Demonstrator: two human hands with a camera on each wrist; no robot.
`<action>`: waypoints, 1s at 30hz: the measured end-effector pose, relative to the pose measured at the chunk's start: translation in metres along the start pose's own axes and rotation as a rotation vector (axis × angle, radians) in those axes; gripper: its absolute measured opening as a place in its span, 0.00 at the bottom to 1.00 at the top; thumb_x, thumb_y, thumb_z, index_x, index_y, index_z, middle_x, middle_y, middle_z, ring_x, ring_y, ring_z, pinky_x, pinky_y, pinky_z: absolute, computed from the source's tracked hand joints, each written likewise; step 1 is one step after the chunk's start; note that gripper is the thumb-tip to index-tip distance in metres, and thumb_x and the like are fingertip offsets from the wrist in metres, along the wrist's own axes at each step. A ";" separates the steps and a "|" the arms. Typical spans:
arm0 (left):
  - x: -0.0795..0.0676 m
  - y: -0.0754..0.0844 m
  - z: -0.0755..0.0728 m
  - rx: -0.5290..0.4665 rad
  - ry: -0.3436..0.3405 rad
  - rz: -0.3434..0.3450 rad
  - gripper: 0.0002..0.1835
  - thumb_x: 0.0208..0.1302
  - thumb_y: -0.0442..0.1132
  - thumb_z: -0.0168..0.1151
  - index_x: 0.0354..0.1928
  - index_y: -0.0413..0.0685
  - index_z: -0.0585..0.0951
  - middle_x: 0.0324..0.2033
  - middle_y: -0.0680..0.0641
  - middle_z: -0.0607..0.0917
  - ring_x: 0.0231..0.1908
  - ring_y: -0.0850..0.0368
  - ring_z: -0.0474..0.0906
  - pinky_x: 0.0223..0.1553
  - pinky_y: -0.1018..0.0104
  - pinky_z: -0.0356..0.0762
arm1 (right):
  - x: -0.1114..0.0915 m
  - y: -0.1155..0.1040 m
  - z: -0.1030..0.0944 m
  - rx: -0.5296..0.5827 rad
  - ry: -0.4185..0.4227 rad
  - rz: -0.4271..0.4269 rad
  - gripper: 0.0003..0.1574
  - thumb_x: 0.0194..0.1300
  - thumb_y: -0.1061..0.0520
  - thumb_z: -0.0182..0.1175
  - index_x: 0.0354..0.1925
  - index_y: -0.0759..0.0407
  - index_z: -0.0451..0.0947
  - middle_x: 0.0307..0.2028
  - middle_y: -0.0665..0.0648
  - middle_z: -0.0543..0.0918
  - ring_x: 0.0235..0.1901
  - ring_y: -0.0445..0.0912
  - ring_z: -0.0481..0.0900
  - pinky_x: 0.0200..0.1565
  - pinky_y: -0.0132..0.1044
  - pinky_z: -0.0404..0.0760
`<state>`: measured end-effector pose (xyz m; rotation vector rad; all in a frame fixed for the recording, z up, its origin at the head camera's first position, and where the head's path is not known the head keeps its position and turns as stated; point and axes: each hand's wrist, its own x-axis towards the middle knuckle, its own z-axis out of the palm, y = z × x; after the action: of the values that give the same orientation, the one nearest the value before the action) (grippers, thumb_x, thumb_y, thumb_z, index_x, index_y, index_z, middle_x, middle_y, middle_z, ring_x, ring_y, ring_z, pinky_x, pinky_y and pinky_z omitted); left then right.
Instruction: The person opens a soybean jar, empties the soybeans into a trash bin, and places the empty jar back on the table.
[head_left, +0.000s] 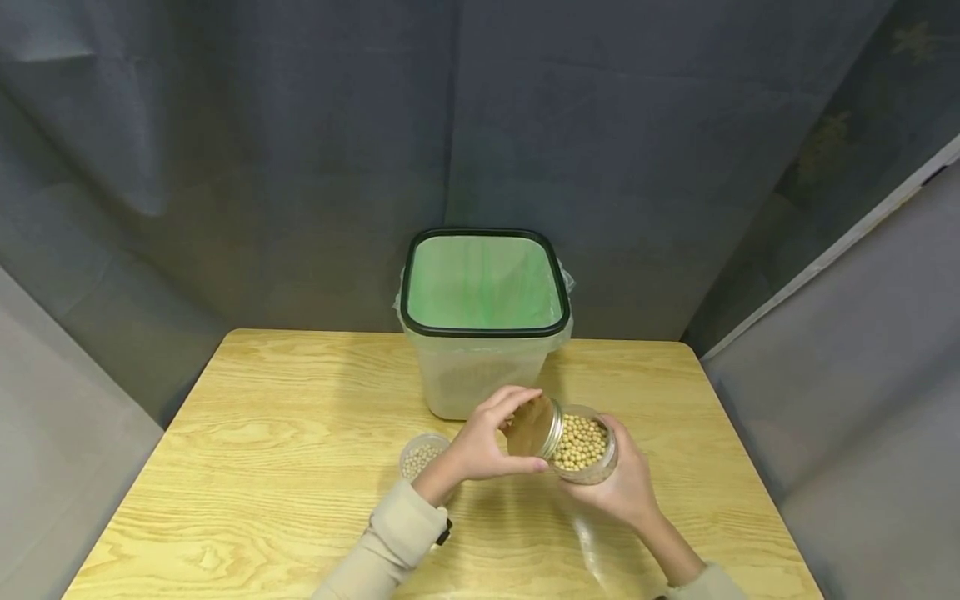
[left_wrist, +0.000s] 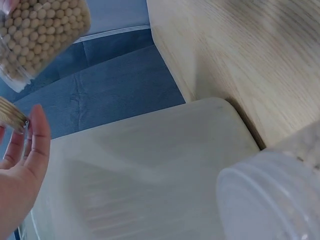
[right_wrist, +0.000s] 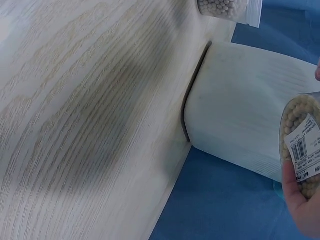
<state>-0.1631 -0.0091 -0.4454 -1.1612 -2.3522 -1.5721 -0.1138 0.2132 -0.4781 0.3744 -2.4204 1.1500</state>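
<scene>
My left hand (head_left: 477, 446) pinches a gold metal lid (head_left: 534, 429) by its rim, tilted beside the mouth of a clear jar of soybeans (head_left: 579, 443). Fingers curl round that jar on the right, where my right hand (head_left: 628, 487) grips its side. The jar leans and its mouth is uncovered. In the right wrist view a white barcode label (right_wrist: 305, 150) shows on the jar. A second clear jar (head_left: 422, 454) of pale beans stands on the table by my left wrist, partly behind it; its rim also appears in the left wrist view.
A translucent bin (head_left: 480, 367) with a black rim (head_left: 487, 332) and a plastic liner stands at the table's back edge, just beyond my hands. The wood-grain table (head_left: 247, 467) ends at dark cloth (head_left: 337, 167) behind. Pale panels flank both sides.
</scene>
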 end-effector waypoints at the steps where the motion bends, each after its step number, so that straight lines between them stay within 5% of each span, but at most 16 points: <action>1: -0.001 -0.001 0.000 -0.007 0.005 -0.002 0.44 0.39 0.45 0.75 0.63 0.49 0.67 0.55 0.49 0.70 0.46 0.60 0.69 0.34 0.73 0.75 | 0.000 0.000 -0.001 -0.002 0.004 0.001 0.61 0.17 0.58 0.80 0.54 0.68 0.64 0.45 0.68 0.75 0.42 0.60 0.75 0.40 0.57 0.75; 5: -0.003 -0.003 0.000 -0.024 0.028 -0.004 0.43 0.39 0.43 0.75 0.62 0.49 0.67 0.55 0.49 0.71 0.47 0.58 0.70 0.34 0.71 0.75 | 0.000 0.000 -0.006 -0.015 0.021 -0.007 0.61 0.16 0.59 0.80 0.53 0.69 0.64 0.45 0.67 0.76 0.43 0.60 0.76 0.42 0.54 0.76; 13: -0.008 -0.009 0.003 -0.098 0.070 -0.076 0.43 0.41 0.38 0.74 0.63 0.43 0.66 0.57 0.43 0.70 0.47 0.48 0.70 0.35 0.59 0.77 | -0.001 -0.006 -0.015 0.090 0.058 0.061 0.63 0.15 0.66 0.79 0.56 0.71 0.63 0.49 0.67 0.75 0.48 0.35 0.69 0.49 0.18 0.63; 19: -0.012 -0.018 0.010 -0.103 0.083 -0.167 0.43 0.42 0.41 0.74 0.63 0.46 0.66 0.56 0.47 0.70 0.47 0.52 0.71 0.36 0.62 0.77 | 0.000 -0.019 -0.021 0.249 0.083 0.066 0.59 0.18 0.73 0.73 0.55 0.79 0.61 0.48 0.72 0.73 0.48 0.32 0.69 0.50 0.19 0.65; 22: -0.014 -0.024 0.015 -0.035 0.077 -0.233 0.44 0.42 0.47 0.74 0.64 0.49 0.65 0.57 0.50 0.69 0.48 0.56 0.70 0.40 0.65 0.76 | 0.000 -0.014 -0.021 0.290 0.096 0.077 0.59 0.17 0.74 0.73 0.55 0.77 0.61 0.49 0.66 0.73 0.48 0.34 0.70 0.51 0.21 0.66; 30: -0.023 -0.044 0.038 0.132 0.071 -0.353 0.47 0.39 0.54 0.74 0.63 0.46 0.66 0.57 0.47 0.67 0.55 0.49 0.67 0.54 0.52 0.67 | -0.003 -0.001 -0.023 0.365 0.134 0.064 0.63 0.15 0.74 0.74 0.58 0.74 0.61 0.51 0.50 0.73 0.50 0.37 0.70 0.53 0.23 0.64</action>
<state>-0.1623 0.0013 -0.5068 -0.6801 -2.6748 -1.4883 -0.1045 0.2305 -0.4659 0.3191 -2.1193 1.5968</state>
